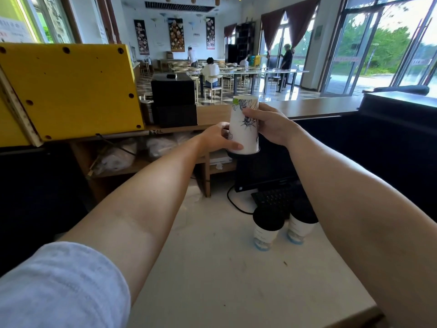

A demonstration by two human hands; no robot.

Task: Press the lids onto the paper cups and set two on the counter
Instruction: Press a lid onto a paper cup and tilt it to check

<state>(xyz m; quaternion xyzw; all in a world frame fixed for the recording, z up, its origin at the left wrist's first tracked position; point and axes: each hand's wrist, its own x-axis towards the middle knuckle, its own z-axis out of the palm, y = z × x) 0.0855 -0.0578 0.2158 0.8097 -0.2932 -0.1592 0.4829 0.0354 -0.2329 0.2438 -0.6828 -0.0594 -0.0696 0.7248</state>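
I hold a white printed paper cup (244, 125) upside down in the air, its black lid (243, 154) at the bottom end. My left hand (218, 139) grips the cup's lower part near the lid. My right hand (269, 125) wraps around the cup's right side. Two more lidded paper cups stand upright on the white counter (212, 268): one (267, 227) to the left and one (300, 224) beside it, partly hidden by my right forearm.
A black keyboard (276, 197) and cable lie behind the two cups. A yellow panel (71, 91) leans at the left over wooden shelves with plastic bags. A black box (173, 100) sits on the raised wooden ledge. People sit at tables far behind.
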